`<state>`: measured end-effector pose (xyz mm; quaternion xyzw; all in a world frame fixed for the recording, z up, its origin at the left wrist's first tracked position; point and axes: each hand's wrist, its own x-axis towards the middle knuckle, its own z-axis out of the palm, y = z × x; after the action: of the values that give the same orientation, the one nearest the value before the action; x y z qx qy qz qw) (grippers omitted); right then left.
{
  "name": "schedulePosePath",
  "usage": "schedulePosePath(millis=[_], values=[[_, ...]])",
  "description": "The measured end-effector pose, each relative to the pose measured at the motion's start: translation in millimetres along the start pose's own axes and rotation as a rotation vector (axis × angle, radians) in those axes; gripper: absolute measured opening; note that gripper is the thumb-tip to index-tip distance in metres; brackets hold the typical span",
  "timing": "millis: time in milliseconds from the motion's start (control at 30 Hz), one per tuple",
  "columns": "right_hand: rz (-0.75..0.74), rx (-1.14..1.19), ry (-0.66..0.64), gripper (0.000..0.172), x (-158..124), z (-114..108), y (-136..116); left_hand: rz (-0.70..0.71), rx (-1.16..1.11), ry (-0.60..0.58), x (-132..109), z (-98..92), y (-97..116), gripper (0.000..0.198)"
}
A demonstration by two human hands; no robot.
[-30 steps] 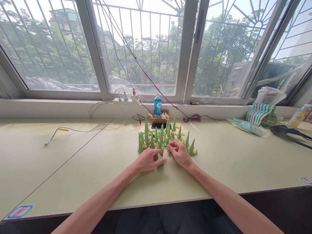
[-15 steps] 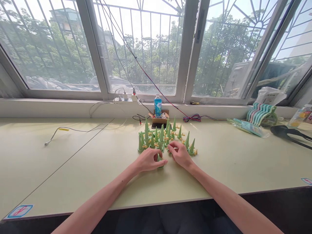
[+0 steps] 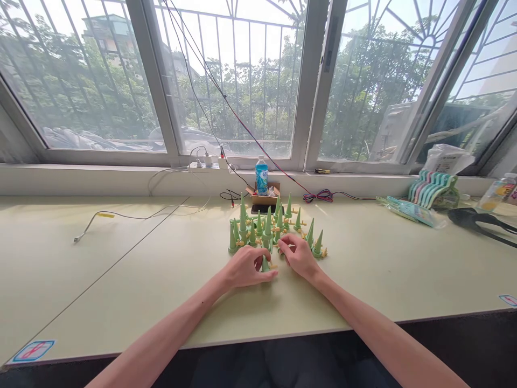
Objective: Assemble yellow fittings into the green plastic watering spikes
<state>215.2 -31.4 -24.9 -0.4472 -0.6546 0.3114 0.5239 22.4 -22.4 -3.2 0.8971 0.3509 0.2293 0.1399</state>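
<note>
Green cone-shaped watering spikes (image 3: 243, 215) with small yellow valves stand upright in a cluster at the middle of the table. At the near side of the cluster, my left hand (image 3: 250, 265) curls its thumb and fingers around one green watering spike (image 3: 265, 265), whose yellow valve points right. My right hand (image 3: 298, 256) is just right of it, with thumb and forefinger pinched together beside the cluster. What lies between those fingertips is too small and hidden to make out. Two spikes (image 3: 318, 247) stand right of my right hand.
Behind the cluster, a blue bottle (image 3: 262, 178) stands in a small cardboard box (image 3: 266, 199), with a dark phone-like slab (image 3: 264, 208) before it. A white cable (image 3: 129, 216) crosses the left side. Hangers (image 3: 432, 189), a flat plastic packet (image 3: 416, 211) and a black strap-like object (image 3: 480, 221) lie far right.
My left thumb has dropped slightly away from the fingers, and more of the spike and its yellow valve shows. My right hand has hardly moved.
</note>
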Motion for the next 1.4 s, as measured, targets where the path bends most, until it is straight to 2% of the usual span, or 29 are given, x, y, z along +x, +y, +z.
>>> schedulePosePath(millis=[267,567,767,1033,1400], values=[[0.007,0.005,-0.001,0.028,-0.7,-0.5,-0.2,-0.004,-0.025,0.098,-1.4,2.3,-3.0,0.023],[-0.022,0.047,0.028,0.028,-2.5,-2.1,-4.9,0.112,-0.057,0.292,0.4,4.6,-7.5,0.024],[-0.042,0.099,0.048,0.028,-3.8,-2.5,-7.5,0.082,-0.044,0.384,1.7,6.1,-9.8,0.026],[-0.071,0.109,0.066,0.029,-4.8,-3.4,-11.2,0.062,-0.029,0.391,2.3,4.6,-9.5,0.025],[-0.057,0.112,0.011,0.025,-4.8,-2.6,-8.4,0.061,-0.034,0.381,2.2,3.5,-6.9,0.024]])
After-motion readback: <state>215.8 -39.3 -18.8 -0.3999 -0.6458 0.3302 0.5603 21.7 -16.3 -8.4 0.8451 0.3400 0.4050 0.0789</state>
